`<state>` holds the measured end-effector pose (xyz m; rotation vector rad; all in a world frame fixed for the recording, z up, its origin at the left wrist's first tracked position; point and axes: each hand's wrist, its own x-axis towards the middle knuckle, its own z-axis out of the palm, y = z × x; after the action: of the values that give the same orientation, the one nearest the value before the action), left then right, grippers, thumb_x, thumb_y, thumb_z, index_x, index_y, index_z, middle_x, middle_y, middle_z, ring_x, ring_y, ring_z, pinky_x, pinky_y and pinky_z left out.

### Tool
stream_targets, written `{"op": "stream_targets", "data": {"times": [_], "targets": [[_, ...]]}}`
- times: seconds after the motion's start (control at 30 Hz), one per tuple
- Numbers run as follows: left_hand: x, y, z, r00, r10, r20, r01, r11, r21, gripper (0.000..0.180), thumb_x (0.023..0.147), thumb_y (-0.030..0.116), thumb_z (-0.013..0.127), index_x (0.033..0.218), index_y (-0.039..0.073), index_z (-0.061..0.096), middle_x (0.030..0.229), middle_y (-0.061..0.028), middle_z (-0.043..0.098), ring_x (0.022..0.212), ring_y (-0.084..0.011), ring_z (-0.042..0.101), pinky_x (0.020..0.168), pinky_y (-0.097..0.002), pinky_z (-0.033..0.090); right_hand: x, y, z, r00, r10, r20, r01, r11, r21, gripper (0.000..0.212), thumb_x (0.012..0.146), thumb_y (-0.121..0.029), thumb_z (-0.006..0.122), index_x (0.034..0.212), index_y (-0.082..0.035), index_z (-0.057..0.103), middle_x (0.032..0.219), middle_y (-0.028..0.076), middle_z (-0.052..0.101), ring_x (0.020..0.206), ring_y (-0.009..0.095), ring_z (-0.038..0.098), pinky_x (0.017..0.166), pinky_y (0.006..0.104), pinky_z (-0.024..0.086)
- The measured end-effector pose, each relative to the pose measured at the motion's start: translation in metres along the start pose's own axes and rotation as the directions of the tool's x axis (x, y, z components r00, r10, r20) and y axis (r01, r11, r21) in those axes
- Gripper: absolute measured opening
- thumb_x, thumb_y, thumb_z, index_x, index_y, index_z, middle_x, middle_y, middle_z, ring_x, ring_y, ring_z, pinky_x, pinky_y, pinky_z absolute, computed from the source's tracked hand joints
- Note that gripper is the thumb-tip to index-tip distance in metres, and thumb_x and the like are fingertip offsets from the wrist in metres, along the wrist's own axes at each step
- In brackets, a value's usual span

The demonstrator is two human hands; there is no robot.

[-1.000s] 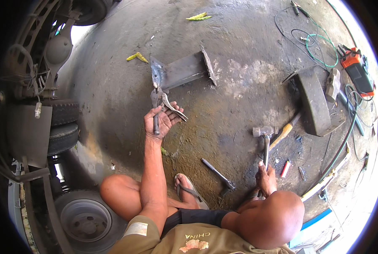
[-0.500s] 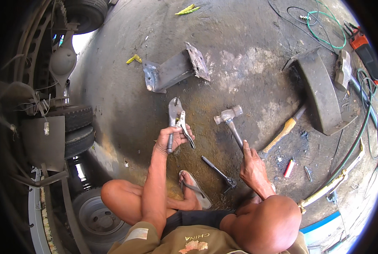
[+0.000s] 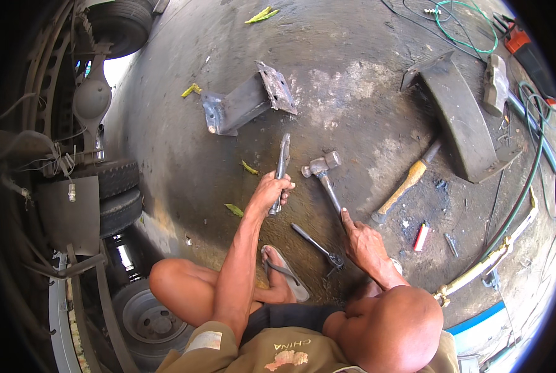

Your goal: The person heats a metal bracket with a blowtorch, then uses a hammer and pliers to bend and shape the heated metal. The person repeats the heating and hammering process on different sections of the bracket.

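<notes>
My left hand [image 3: 270,193] is closed around the lower handles of long grey locking pliers [image 3: 282,158], whose jaws point up toward a steel bracket [image 3: 247,102] lying on the concrete. My right hand [image 3: 362,242] grips the thin metal handle of a steel hammer [image 3: 320,165]. The hammer head sits just right of the pliers, close to the ground. A ratchet wrench [image 3: 315,244] lies on the floor between my two hands. My sandalled foot [image 3: 284,273] is planted below the left hand.
A wooden-handled hammer [image 3: 407,185] lies to the right, beside a curved dark metal plate [image 3: 458,112] and a heavy hammer head [image 3: 495,84]. Green hose [image 3: 471,28] coils at the top right. Truck tyres [image 3: 119,193] and chassis parts fill the left side.
My left hand drew the pliers back from the bracket toward me. My right hand lifted the steel hammer off the ground and brought it left, beside the pliers.
</notes>
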<state>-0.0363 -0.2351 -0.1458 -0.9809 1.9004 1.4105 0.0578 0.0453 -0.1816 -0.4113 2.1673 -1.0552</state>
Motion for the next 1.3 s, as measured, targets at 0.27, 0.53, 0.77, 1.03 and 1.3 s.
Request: {"op": "stream_targets", "data": {"times": [0.27, 0.53, 0.77, 1.03, 1.3], "targets": [[0.017, -0.012, 0.021, 0.946, 0.226, -0.234, -0.107, 0.895, 0.433, 0.028, 0.070, 0.020, 0.081, 0.084, 0.002, 0.064, 0.073, -0.0068, 0.064, 0.066, -0.0182, 0.059, 0.066, -0.0362, 0.049, -0.056, 0.012, -0.030, 0.965, 0.160, -0.209, -0.074, 0.927, 0.369, 0.039, 0.097, -0.024, 0.062, 0.128, -0.001, 0.061, 0.107, 0.027, 0.069, 0.097, 0.044, 0.067, 0.084, 0.0479, 0.053], [0.019, -0.015, 0.048, 0.980, 0.140, -0.139, -0.121, 0.983, 0.137, 0.021, 0.075, 0.012, 0.071, 0.090, 0.006, 0.058, 0.069, -0.0002, 0.053, 0.053, -0.0083, 0.049, 0.046, -0.0255, 0.041, -0.083, 0.020, -0.028, 0.914, 0.306, -0.267, -0.160, 0.875, 0.457, 0.035, 0.098, -0.025, 0.061, 0.126, -0.004, 0.063, 0.104, 0.029, 0.068, 0.102, 0.045, 0.066, 0.087, 0.0501, 0.052], [0.005, -0.008, 0.054, 0.981, 0.112, 0.156, -0.050, 0.934, -0.355, 0.035, 0.085, 0.013, 0.062, 0.116, -0.005, 0.060, 0.086, -0.0109, 0.067, 0.072, -0.0192, 0.067, 0.068, -0.0358, 0.061, -0.080, 0.017, -0.020, 0.908, 0.348, -0.234, -0.205, 0.855, 0.477, 0.034, 0.098, -0.023, 0.060, 0.124, -0.003, 0.066, 0.094, 0.019, 0.075, 0.090, 0.028, 0.074, 0.083, 0.0381, 0.055], [-0.014, -0.002, 0.065, 0.895, 0.282, 0.347, -0.133, 0.908, -0.396, 0.050, 0.091, 0.027, 0.055, 0.135, 0.001, 0.056, 0.090, -0.0014, 0.066, 0.072, -0.0072, 0.059, 0.058, -0.0207, 0.051, -0.070, 0.008, -0.024, 0.924, 0.313, -0.219, -0.180, 0.862, 0.473, 0.033, 0.097, -0.024, 0.062, 0.123, -0.005, 0.066, 0.087, 0.021, 0.073, 0.089, 0.035, 0.073, 0.082, 0.0411, 0.053], [-0.029, 0.000, 0.086, 0.871, 0.359, 0.337, -0.189, 0.876, -0.445, 0.062, 0.090, 0.024, 0.069, 0.142, -0.001, 0.046, 0.095, -0.0064, 0.067, 0.080, -0.0117, 0.064, 0.068, -0.0288, 0.054, -0.035, -0.013, -0.034, 0.968, 0.159, -0.195, -0.020, 0.821, 0.570, 0.045, 0.103, -0.035, 0.056, 0.129, 0.001, 0.061, 0.095, 0.013, 0.071, 0.082, 0.019, 0.068, 0.077, 0.0344, 0.054]]}}
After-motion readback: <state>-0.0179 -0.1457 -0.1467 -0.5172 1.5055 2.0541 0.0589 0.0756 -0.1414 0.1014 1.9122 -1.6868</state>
